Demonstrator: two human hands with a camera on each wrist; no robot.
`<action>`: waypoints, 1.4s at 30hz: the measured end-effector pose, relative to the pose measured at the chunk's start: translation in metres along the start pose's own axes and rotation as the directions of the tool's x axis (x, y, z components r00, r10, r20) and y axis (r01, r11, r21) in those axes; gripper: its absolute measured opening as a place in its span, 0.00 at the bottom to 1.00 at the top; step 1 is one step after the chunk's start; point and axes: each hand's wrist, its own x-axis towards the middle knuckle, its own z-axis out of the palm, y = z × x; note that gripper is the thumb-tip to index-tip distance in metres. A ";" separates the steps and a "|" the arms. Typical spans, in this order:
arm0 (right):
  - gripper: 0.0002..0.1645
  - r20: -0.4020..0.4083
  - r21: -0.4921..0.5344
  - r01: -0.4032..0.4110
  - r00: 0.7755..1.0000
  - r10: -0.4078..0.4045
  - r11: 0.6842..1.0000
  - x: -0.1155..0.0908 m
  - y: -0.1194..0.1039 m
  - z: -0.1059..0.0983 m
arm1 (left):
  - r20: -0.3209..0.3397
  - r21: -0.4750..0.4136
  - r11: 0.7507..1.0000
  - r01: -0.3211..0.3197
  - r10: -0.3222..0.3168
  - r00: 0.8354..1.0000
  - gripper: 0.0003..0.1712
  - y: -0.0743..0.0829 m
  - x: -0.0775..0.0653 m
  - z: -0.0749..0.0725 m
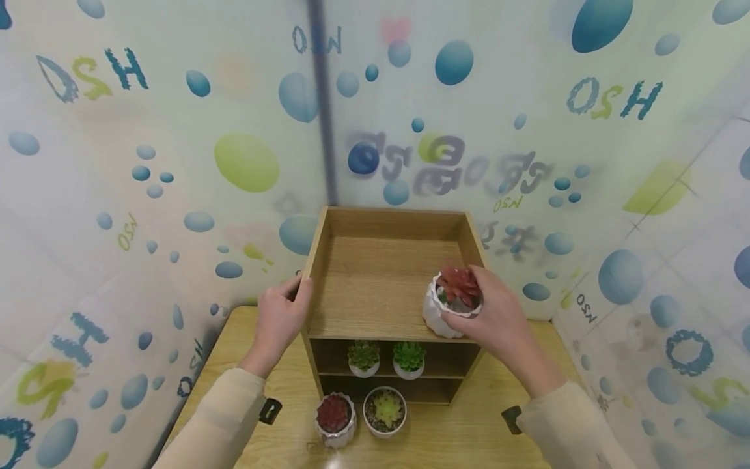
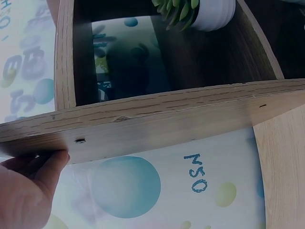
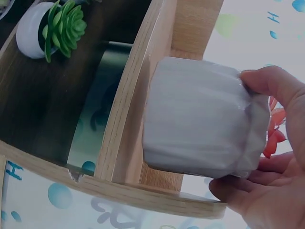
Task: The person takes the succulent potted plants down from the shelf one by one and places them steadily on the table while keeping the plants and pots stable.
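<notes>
My right hand (image 1: 498, 316) holds a potted red succulent (image 1: 461, 286) in a white ribbed pot over the right front of the wooden shelf's (image 1: 375, 286) top. In the right wrist view, the thumb and fingers are on opposite sides of the white pot (image 3: 200, 119) near its rim. My left hand (image 1: 282, 322) touches the outer left side of the shelf; the left wrist view shows its fingers against the side panel (image 2: 167, 129). Two green succulents (image 1: 364, 356) (image 1: 409, 357) in small white pots stand on the shelf's upper inside level.
On the wooden table (image 1: 281, 436) before the shelf stand a dark red succulent (image 1: 335, 415) in a white pot and a yellow-green succulent (image 1: 385, 409) in a round white pot. Walls printed with blue and green drops (image 1: 246, 163) close in behind and at both sides.
</notes>
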 end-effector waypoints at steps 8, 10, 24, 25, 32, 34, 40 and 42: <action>0.44 -0.075 0.046 0.030 0.997 -0.026 0.998 -0.016 0.000 0.000 | -0.011 -0.007 1.000 -0.008 0.007 1.000 0.18 0.000 0.000 0.001; 0.43 -0.094 0.046 0.046 0.995 -0.042 0.998 -0.019 0.001 0.000 | -0.013 -0.009 1.000 -0.008 0.008 1.000 0.18 0.000 0.000 0.001; 0.45 -0.181 0.008 0.152 0.972 -0.148 0.988 -0.036 0.005 0.008 | -0.054 -0.008 1.000 -0.029 0.028 0.998 0.18 -0.003 0.001 0.002; 0.46 -0.180 0.006 0.150 0.973 -0.146 0.989 -0.038 0.005 0.008 | -0.051 -0.007 0.999 -0.031 0.031 0.998 0.18 -0.003 0.001 0.003; 0.47 -0.175 -0.005 0.143 0.974 -0.142 0.990 -0.047 0.005 0.007 | -0.055 -0.001 1.000 -0.025 0.025 0.998 0.18 -0.003 0.000 0.004; 0.48 -0.179 -0.006 0.145 0.973 -0.144 0.989 -0.049 0.005 0.006 | -0.054 0.002 1.000 -0.023 0.023 0.998 0.18 -0.003 0.000 0.004; 0.49 -0.201 -0.013 0.157 0.967 -0.156 0.988 -0.056 0.004 0.005 | -0.061 0.001 0.999 -0.032 0.032 0.998 0.18 -0.002 0.000 0.004; 0.48 -0.196 -0.014 0.154 0.968 -0.154 0.988 -0.058 0.004 0.005 | -0.064 0.001 0.999 -0.033 0.033 0.997 0.18 -0.003 0.000 0.004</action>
